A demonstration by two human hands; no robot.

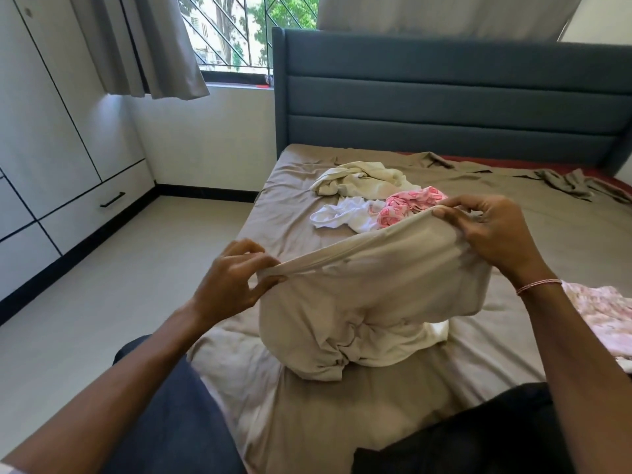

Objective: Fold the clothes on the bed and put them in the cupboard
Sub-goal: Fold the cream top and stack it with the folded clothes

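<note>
Garment (pixel 369 302), beige, bunched beyond reading, edge in pinch of left hand (pixel 229 285) and right hand (pixel 496 230).

Forearms forward, left hand (pixel 236 278) low, right hand (pixel 492 230) higher, each in a pinch on the beige garment (pixel 369 302).

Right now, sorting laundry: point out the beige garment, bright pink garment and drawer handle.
beige garment (pixel 369 302), head view, draped middle.
bright pink garment (pixel 403 205), head view, crumpled middle.
drawer handle (pixel 112 200), head view, bar.

Head camera looks down, close over the bed (pixel 297 422) (wide-angle).
</note>
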